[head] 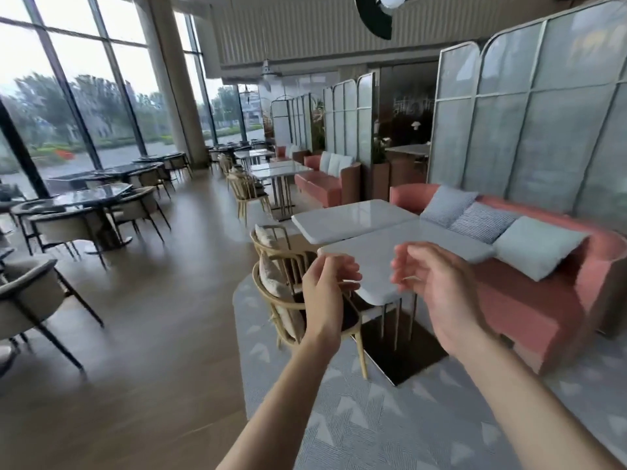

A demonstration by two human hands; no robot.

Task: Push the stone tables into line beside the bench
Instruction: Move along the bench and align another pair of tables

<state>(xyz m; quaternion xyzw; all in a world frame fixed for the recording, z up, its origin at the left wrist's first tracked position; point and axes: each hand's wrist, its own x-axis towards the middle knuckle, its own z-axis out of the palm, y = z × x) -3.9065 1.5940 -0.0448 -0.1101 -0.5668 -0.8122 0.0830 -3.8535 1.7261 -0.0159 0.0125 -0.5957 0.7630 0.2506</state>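
Both hands, left hand (327, 283) and right hand (437, 290), hover loosely curled, holding nothing, near the nearer stone table (403, 256). Likely heavy, slick-topped; push its near edge.

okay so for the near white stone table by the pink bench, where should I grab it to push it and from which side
Probably grip the rounded near edge of the near stone table, one hand either side of the corner, coming from the open carpet side where the left hand and right hand already hover. The pink bench blocks the far side, a wooden chair crowds the left, and the slab overhangs its thin legs.
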